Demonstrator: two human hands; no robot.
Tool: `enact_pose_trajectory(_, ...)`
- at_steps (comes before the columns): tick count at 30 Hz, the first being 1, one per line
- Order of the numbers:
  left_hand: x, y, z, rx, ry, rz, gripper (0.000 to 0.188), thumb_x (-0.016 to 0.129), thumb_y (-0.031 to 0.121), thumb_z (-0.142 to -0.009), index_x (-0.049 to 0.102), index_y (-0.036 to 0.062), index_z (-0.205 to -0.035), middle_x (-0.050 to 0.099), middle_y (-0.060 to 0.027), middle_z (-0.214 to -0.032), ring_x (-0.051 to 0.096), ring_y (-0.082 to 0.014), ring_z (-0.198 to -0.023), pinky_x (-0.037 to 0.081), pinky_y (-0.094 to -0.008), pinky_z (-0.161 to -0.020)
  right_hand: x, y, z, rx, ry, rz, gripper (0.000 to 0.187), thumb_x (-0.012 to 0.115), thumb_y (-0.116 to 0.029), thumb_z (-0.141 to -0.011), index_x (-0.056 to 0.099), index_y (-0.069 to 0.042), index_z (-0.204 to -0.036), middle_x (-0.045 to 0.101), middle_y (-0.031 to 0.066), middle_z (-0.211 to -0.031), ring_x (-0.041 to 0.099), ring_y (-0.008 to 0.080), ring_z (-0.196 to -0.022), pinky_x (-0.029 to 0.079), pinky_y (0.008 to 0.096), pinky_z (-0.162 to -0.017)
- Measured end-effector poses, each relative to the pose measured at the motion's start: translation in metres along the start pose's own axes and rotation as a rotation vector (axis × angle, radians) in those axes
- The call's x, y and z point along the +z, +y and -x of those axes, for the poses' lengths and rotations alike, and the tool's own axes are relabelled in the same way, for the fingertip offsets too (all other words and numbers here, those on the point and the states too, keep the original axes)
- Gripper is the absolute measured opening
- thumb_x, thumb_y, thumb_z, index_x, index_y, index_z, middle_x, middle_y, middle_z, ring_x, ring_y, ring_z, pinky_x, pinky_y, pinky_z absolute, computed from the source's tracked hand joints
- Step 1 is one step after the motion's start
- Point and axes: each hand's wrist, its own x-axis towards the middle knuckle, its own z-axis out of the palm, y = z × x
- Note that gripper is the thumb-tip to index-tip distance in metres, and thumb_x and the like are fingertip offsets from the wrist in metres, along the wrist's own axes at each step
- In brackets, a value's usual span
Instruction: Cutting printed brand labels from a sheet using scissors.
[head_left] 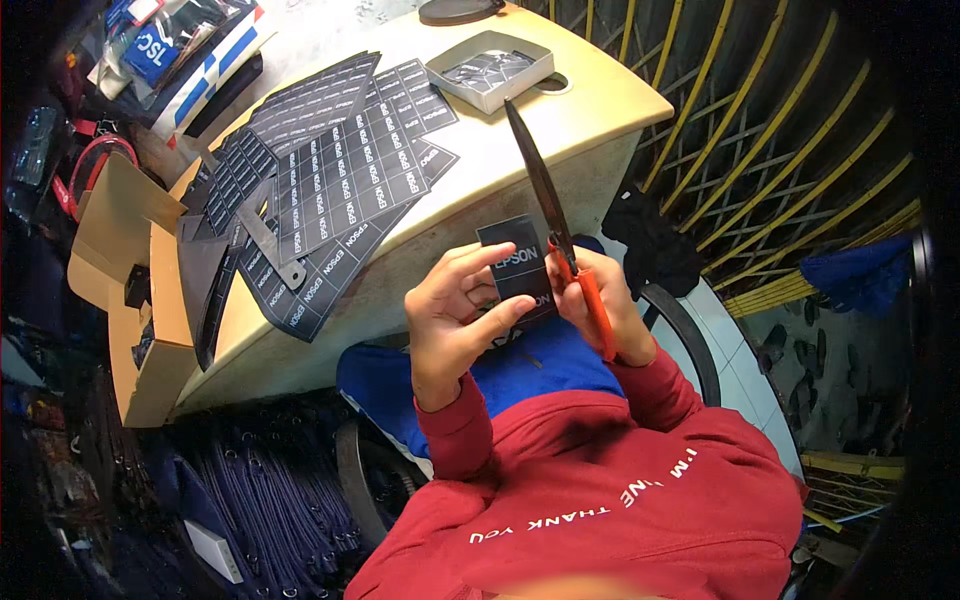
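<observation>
Black card (520, 276) partly hidden, red sweatshirt (620, 475) cut off below

Pale caps all over the black sheets (345, 190) on the tabletop (600, 85), one word repeating in rows. Same word's on the small dark piece (518, 275), twice. Also white lettering across the red sweatshirt (600, 485), plus chunky white capitals on a blue item (151, 52), upper left.
</observation>
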Motion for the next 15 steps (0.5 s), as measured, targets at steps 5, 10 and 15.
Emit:
enact_pose_trajectory(5, -0.004, 0.004, 0.004, -0.04, 0.088, 0.021, 0.046, 0.069, -0.015, -0.067, 0.054, -0.0093, -0.11, 0.053, -0.0101, -0.106, 0.061, -0.0196, -0.091, 0.055, -0.0293, -0.076, -0.009, 0.003, 0.01, 0.12, -0.035, 0.131, 0.064, 0.06, -0.068, -0.072, 0.047, -0.005, -0.078, 0.038, -0.0043, -0.066, 0.033, 0.004, -0.058, 0.027, 0.0199, -0.05)
enact_pose_trajectory(10, -0.012, 0.007, 0.007, -0.026, 0.056, -0.029, 0.048, 0.07, -0.016, -0.065, 0.055, -0.0088, -0.11, 0.052, -0.0106, -0.11, 0.062, -0.0194, -0.089, 0.055, -0.0279, -0.074, -0.036, 0.005, 0.025, 0.194, -0.158, 0.224, 0.061, 0.062, -0.063, -0.073, 0.045, -0.005, -0.08, 0.039, -0.0038, -0.068, 0.036, 0.0054, -0.061, 0.032, 0.0222, -0.053)
enact_pose_trajectory(15, -0.021, 0.009, 0.008, -0.053, 0.057, -0.087, 0.052, 0.071, -0.016, -0.063, 0.056, -0.0079, -0.113, 0.053, -0.0111, -0.112, 0.063, -0.0163, -0.083, 0.053, -0.0237, -0.066, -0.055, 0.003, 0.036, 0.185, -0.31, 0.454, 0.067, 0.045, -0.07, -0.079, 0.041, -0.003, -0.085, 0.041, 0.0058, -0.066, 0.041, 0.019, -0.057, 0.037, 0.0311, -0.054)
